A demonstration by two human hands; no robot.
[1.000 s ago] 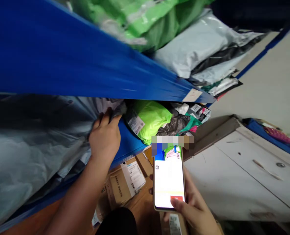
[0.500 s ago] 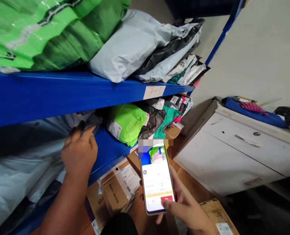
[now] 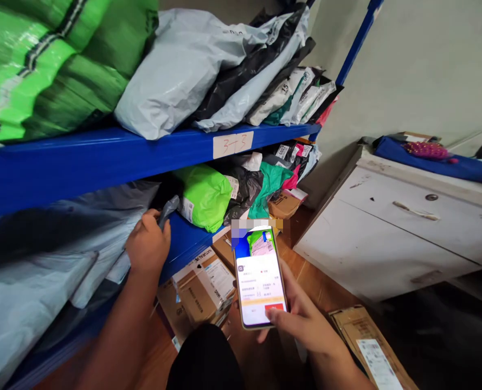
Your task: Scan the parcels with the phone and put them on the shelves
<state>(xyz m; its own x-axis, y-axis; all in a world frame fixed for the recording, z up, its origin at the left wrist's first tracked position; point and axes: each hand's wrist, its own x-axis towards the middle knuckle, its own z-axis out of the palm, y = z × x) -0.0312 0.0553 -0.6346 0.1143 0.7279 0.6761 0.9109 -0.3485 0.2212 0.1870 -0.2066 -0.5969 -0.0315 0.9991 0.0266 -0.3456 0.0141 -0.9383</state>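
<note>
My left hand [image 3: 148,241] is closed around a dark grey plastic mailer bag [image 3: 168,210], with only its end poking out past the fingers. It is at the lower shelf, just left of a bright green parcel [image 3: 206,196]. In my right hand [image 3: 301,314] is a smartphone [image 3: 261,284], screen facing me, with the thumb resting on a red button. The phone's screen shows a picture of a green parcel with a label above lines of text too small to read. Large grey bags [image 3: 29,292] lie left of my left hand.
A blue shelf beam [image 3: 102,162] carrying a "3-3" tag [image 3: 233,144] runs above my left hand. White and black mailers [image 3: 175,70] and a big green bag [image 3: 86,81] sit on top. Cardboard boxes [image 3: 200,292] stand below; a white cabinet [image 3: 387,233] is at right.
My left hand has drawn slightly down and right with the dark mailer's end now showing. The view has shifted, and the phone sits a little higher in the picture.
</note>
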